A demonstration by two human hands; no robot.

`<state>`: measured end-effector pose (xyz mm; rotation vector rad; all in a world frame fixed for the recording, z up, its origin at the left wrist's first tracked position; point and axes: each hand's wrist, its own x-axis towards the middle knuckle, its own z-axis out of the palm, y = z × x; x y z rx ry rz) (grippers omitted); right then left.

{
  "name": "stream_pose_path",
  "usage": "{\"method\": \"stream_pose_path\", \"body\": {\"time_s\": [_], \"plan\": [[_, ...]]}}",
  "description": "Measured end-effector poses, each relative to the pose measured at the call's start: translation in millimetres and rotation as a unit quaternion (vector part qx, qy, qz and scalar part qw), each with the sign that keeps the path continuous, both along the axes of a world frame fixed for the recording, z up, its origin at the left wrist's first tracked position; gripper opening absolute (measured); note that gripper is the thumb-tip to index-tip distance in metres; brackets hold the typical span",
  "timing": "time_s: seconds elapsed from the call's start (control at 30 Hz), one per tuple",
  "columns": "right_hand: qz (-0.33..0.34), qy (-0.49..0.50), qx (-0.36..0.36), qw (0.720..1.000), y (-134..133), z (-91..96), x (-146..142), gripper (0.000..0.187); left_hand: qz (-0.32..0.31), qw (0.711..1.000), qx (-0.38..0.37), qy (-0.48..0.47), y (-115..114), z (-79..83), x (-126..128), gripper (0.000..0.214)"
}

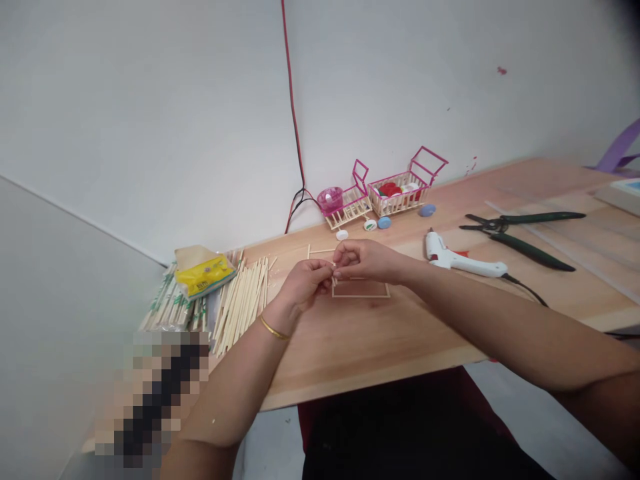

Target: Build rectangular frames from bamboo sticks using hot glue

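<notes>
My left hand (311,280) and my right hand (364,260) meet over the table, fingertips pinched close together. Whatever is between them is tiny and mostly hidden, so I cannot make it out. Just under my hands lies a rectangular frame of thin wooden sticks (361,297), partly covered by my fingers. Behind them shows part of another stick outline (321,251). Left of my left hand is a loose pile of bare wooden sticks (245,300). A white glue gun (463,261) rests on its side to the right, beyond my right forearm.
Green-handled cutters (530,233) lie at right. Two small stick-built carts (347,212) with pink trim stand against the wall, bottle caps (384,223) by them. A yellow packet (205,273) sits on wrapped chopsticks (163,300) at left. The table's front edge (360,392) is near my body.
</notes>
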<state>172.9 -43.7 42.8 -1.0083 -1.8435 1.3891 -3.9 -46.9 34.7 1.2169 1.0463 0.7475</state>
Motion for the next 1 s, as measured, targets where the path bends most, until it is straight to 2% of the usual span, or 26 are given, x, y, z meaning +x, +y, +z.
{"method": "stream_pose_path", "body": {"time_s": [0.2, 0.3, 0.37, 0.43, 0.5, 0.57, 0.73, 0.87, 0.93, 1.0], "plan": [[-0.010, -0.033, -0.004, 0.999, -5.5, 6.1, 0.8, 0.026, -0.022, 0.999, -0.024, -0.026, -2.2, -2.0, 1.5, 0.031], [-0.035, -0.131, 0.024, 0.991, -2.5, -1.0, 1.3, 0.020, -0.015, 0.994, 0.050, 0.091, 1.6, 0.6, -4.7, 0.024], [-0.052, -0.192, 0.047, 0.979, -0.5, -7.7, 0.5, 0.016, -0.004, 0.962, 0.142, 0.231, 5.7, 1.8, -10.1, 0.016], [-0.064, -0.216, 0.059, 0.973, 0.0, -13.2, -1.5, 0.014, -0.008, 0.911, 0.221, 0.347, 9.5, 1.4, -14.8, 0.011], [-0.072, -0.226, 0.066, 0.969, -1.2, -15.6, -4.2, 0.015, -0.023, 0.870, 0.267, 0.415, 11.3, 0.2, -17.6, 0.014], [-0.078, -0.243, 0.080, 0.964, -3.5, -15.2, -6.7, 0.016, -0.051, 0.849, 0.287, 0.440, 10.7, -0.1, -18.3, 0.014], [-0.071, -0.270, 0.109, 0.954, -6.4, -10.7, -6.4, 0.015, -0.154, 0.861, 0.268, 0.404, 5.6, 5.1, -17.0, 0.010], [-0.068, -0.292, 0.165, 0.940, -2.7, -9.3, -0.1, 0.016, -0.179, 0.870, 0.232, 0.397, 4.0, 8.1, -16.7, 0.009], [-0.041, -0.284, 0.207, 0.935, -0.5, -9.8, 2.5, 0.019, -0.181, 0.866, 0.234, 0.403, 4.1, 8.7, -17.5, 0.008], [0.021, -0.262, 0.251, 0.932, 1.4, -11.6, 3.9, 0.020, -0.180, 0.857, 0.244, 0.416, 5.3, 9.6, -19.7, 0.007]]}}
